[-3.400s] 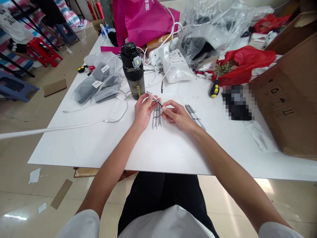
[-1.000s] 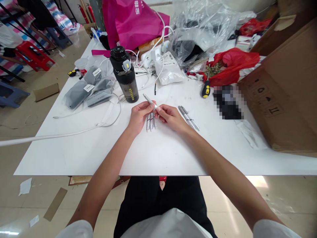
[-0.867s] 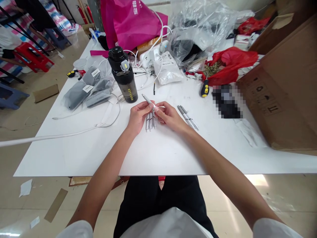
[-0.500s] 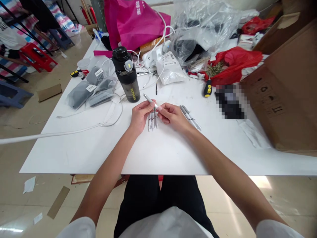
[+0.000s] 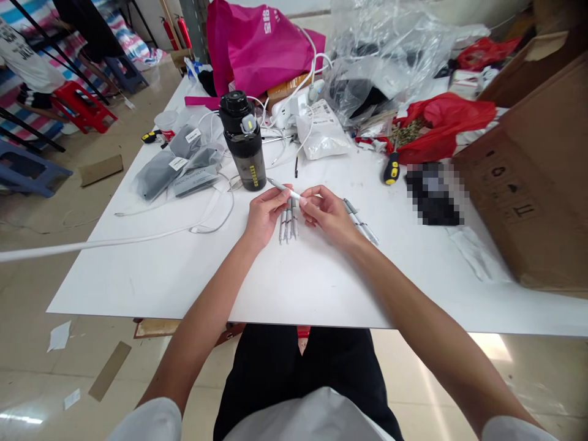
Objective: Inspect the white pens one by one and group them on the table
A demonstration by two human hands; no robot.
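A white and grey pen (image 5: 294,194) is held up over the table between my two hands, its grey tip pointing to the far left. My left hand (image 5: 266,214) pinches it around the middle. At its rear end the fingers of my right hand (image 5: 325,211) are closed on it. Several similar pens (image 5: 288,228) lie side by side on the table under and between my hands, their far ends partly hidden. Past my right hand lies another small group of pens (image 5: 361,223), partly covered by that hand.
A dark water bottle (image 5: 243,144) stands behind my left hand. Grey packets in plastic (image 5: 158,174) and white cables (image 5: 133,240) lie to the left. A screwdriver (image 5: 391,168) and a large cardboard box (image 5: 542,177) are at the right. A pink bag (image 5: 261,49) sits at the back.
The view has shifted slightly, so everything appears a little further right. My right hand has drawn slightly away from my left, and more of the pen's white barrel shows between them.
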